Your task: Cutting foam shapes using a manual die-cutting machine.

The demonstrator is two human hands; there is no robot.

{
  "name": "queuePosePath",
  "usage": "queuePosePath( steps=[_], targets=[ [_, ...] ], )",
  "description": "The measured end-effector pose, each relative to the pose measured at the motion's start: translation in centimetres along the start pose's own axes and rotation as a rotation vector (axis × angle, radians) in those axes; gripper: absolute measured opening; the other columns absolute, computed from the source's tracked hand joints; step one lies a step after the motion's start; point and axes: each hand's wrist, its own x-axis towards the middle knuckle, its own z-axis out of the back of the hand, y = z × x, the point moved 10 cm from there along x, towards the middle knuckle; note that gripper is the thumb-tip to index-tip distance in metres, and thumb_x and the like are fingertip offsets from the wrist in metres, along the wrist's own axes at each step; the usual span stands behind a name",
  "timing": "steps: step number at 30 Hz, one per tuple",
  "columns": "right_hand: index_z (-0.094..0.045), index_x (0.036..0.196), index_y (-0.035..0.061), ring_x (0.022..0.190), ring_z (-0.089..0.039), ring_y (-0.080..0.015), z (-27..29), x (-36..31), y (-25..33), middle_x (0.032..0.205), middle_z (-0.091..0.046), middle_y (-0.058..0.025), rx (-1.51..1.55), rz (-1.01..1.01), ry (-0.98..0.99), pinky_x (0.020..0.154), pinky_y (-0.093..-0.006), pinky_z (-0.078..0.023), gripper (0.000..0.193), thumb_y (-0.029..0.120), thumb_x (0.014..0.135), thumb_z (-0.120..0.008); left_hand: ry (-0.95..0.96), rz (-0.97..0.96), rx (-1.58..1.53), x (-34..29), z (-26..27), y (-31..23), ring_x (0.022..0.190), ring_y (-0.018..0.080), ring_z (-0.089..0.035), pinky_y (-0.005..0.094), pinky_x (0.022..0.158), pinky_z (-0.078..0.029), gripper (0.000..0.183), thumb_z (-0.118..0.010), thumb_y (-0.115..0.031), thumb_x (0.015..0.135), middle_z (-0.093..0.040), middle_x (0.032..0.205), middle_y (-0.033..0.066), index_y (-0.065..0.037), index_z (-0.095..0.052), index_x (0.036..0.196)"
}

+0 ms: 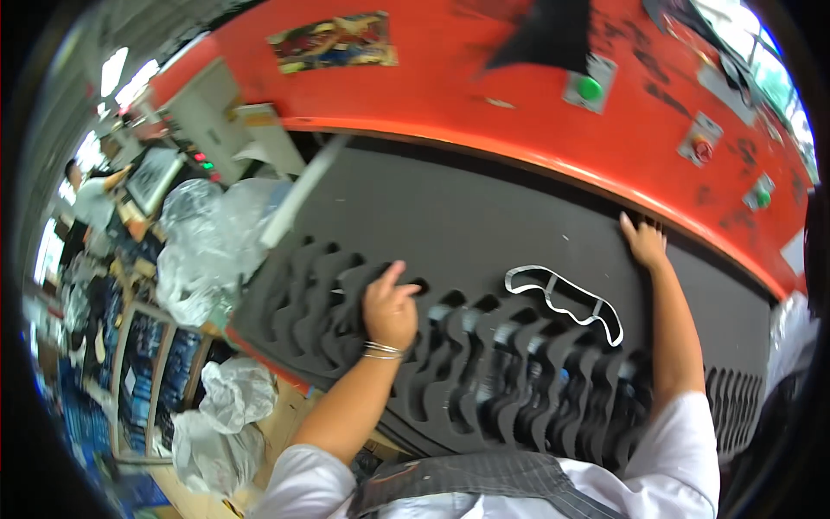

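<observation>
A large dark grey foam sheet lies in front of me, its near part cut through with rows of wavy holes. My left hand, a band at its wrist, is over the cut rows, fingers apart and nothing visible in them. My right hand reaches to the sheet's far edge, fingers spread by the lower edge of the red machine. Between the hands, on the uncut foam beside the holes, rests a curved cutting die with a pale rim and crossbars.
Green buttons and a red knob sit on the red machine. Clear plastic bags are heaped at the left, with white bags lower down by a rack of blue pieces. Another person works at the far left.
</observation>
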Motion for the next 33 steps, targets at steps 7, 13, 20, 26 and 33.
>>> queuePosePath(
  steps=[7, 13, 20, 26, 33],
  targets=[
    [-0.042, 0.136, -0.0057, 0.115, -0.051, -0.0383, 10.7, -22.5, 18.5, 0.122, -0.054, -0.0238, 0.089, 0.706, 0.279, 0.101, -0.0402, -0.041, 0.085, 0.035, 0.072, -0.079, 0.498, 0.075, -0.270, 4.1, 4.4, 1.2, 0.097, 0.0292, -0.064, 0.0370, 0.090, -0.049, 0.018, -0.065, -0.018, 0.084, -0.061, 0.124, 0.0159, -0.006, -0.071, 0.096],
    [-0.054, 0.123, -0.0001, 0.113, -0.052, -0.0346, 12.6, -24.6, 29.2, 0.113, -0.057, -0.0183, -0.083, 0.931, 0.257, 0.102, -0.0397, -0.041, 0.061, 0.011, 0.067, -0.073, 0.234, 0.376, -0.233, 13.8, 13.8, 19.5, 0.098, 0.0271, -0.067, 0.0363, 0.087, -0.051, 0.029, -0.062, -0.024, 0.087, -0.069, 0.106, 0.0164, -0.001, -0.068, 0.104],
    [-0.057, 0.120, 0.0101, 0.133, -0.042, -0.0278, 8.4, -24.4, 58.7, 0.131, -0.054, -0.0107, 0.025, 1.408, 0.165, 0.109, -0.0419, -0.035, 0.057, -0.009, 0.067, -0.053, 0.583, 0.402, -0.444, 11.8, 6.5, 33.0, 0.129, 0.0293, -0.047, 0.0352, 0.106, -0.036, 0.068, -0.062, -0.025, 0.088, -0.048, 0.139, 0.0229, 0.000, -0.034, 0.144],
    [-0.054, 0.127, 0.0119, 0.134, -0.039, -0.0314, 4.3, -18.7, 73.1, 0.137, -0.049, -0.0137, -0.068, 1.296, -0.181, 0.109, -0.0432, -0.034, 0.053, -0.002, 0.076, -0.055, 0.538, 0.318, -0.774, 12.5, 7.3, 35.9, 0.135, 0.0328, -0.040, 0.0375, 0.110, -0.032, 0.073, -0.062, -0.022, 0.088, -0.041, 0.144, 0.0242, 0.001, -0.027, 0.147],
    [-0.033, 0.144, 0.0043, 0.141, -0.028, -0.0377, -1.0, -21.9, 70.6, 0.149, -0.033, -0.0239, 0.341, 0.702, 0.132, 0.114, -0.0441, -0.024, 0.099, 0.046, 0.068, -0.082, 0.429, 0.239, -0.768, 12.2, 8.2, 39.2, 0.131, 0.0417, -0.040, 0.0421, 0.108, -0.034, 0.057, -0.057, -0.014, 0.087, -0.041, 0.142, 0.0270, -0.014, -0.043, 0.141]
  ],
)
